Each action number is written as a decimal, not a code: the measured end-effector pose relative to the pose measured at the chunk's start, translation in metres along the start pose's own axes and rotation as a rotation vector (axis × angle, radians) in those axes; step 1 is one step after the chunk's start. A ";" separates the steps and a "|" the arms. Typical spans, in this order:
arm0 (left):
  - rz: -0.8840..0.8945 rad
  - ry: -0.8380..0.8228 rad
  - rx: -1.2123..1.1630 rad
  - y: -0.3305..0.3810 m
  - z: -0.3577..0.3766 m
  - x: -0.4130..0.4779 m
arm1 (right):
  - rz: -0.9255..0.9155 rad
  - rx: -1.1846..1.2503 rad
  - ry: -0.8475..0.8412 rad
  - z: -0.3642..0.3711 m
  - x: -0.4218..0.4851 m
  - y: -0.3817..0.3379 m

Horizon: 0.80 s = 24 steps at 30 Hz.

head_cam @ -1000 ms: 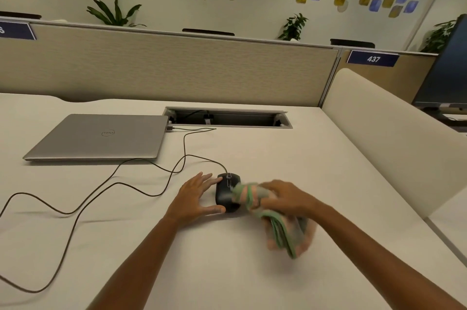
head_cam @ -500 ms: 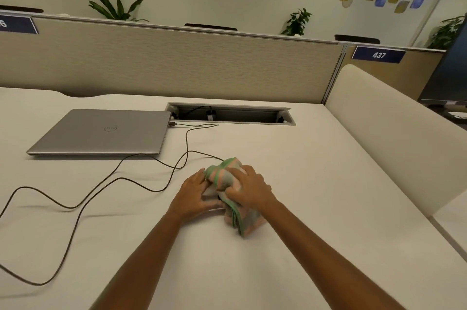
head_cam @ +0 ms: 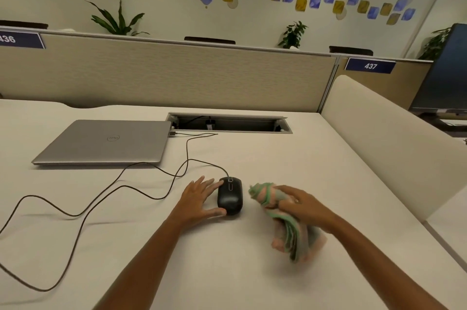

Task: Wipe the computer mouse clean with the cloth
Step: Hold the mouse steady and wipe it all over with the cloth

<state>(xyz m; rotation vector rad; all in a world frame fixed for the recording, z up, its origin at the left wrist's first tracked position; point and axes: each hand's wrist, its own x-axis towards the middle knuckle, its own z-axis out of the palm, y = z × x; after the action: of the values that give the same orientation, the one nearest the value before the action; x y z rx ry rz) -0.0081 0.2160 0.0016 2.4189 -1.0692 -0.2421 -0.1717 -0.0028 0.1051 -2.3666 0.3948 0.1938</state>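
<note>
A black wired computer mouse (head_cam: 230, 196) lies flat on the white desk (head_cam: 227, 271). My left hand (head_cam: 199, 202) braces it from the left, thumb at its near end and fingertips at its far left side, fingers spread. My right hand (head_cam: 302, 204) holds a bunched green and pink cloth (head_cam: 283, 218) just to the right of the mouse. A small gap separates the cloth from the mouse. The cloth's lower folds hang blurred under my wrist.
The mouse cable (head_cam: 121, 188) loops across the desk to a closed silver laptop (head_cam: 103, 141) at the back left. A cable hatch (head_cam: 230, 124) opens in the desk behind. A beige partition (head_cam: 164, 74) bounds the back, a padded divider (head_cam: 394, 148) the right.
Half a second ago the cloth covered the mouse under my right hand. The right hand has swept the cloth off to the right, and the mouse is uncovered. The left hand stays put.
</note>
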 end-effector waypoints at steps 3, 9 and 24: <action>-0.037 -0.004 -0.024 0.008 -0.005 -0.002 | 0.018 -0.051 0.134 -0.017 0.008 0.006; -0.341 0.311 -0.104 0.045 -0.007 0.011 | 0.062 -0.106 0.272 -0.017 0.045 0.009; -0.475 0.092 -0.394 0.062 -0.023 0.027 | 0.153 -0.213 0.265 0.018 0.068 0.018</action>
<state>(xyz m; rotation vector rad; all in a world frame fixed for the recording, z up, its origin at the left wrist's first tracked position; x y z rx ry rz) -0.0223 0.1684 0.0531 2.2544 -0.3479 -0.4457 -0.1146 -0.0184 0.0638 -2.5806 0.7136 -0.0096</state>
